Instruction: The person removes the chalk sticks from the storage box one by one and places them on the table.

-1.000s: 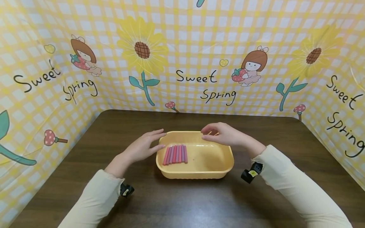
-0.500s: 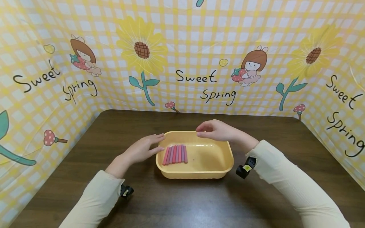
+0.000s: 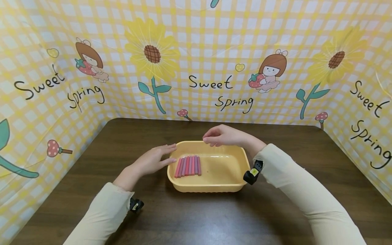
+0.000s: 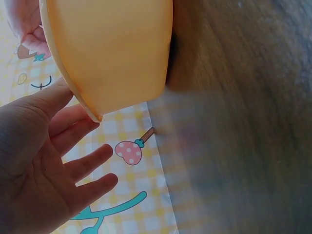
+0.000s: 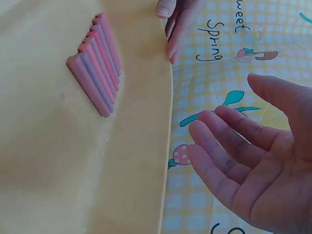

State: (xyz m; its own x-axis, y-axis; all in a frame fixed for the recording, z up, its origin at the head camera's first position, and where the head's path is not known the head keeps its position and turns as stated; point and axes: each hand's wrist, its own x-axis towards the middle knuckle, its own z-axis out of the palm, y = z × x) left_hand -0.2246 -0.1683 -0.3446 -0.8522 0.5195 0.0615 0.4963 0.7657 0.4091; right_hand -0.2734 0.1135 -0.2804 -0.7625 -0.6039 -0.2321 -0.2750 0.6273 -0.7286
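A yellow plastic basin (image 3: 214,188) stands mid-table. In its left half lie several pink, red and purple sticks (image 3: 188,166) side by side; they look like chalk, and in the right wrist view the sticks (image 5: 97,66) have round ends. My left hand (image 3: 150,159) is at the basin's left end, thumb and index finger touching the rim. In the left wrist view the left hand's (image 4: 44,156) other fingers spread outside the wall. My right hand (image 3: 228,136) hovers over the far rim, fingers loosely bent. The right wrist view shows the right hand (image 5: 258,165) holding nothing.
The dark wooden table (image 3: 147,221) runs around the basin on every side. A yellow checked cloth (image 3: 208,51) with flowers and lettering rises behind the table and along both sides. Each wrist carries a small black camera, such as the right one (image 3: 253,173).
My right hand has moved left along the far rim and slightly away from me. The left hand's fingers have lowered a little onto the rim. Basin and sticks have stayed in place.
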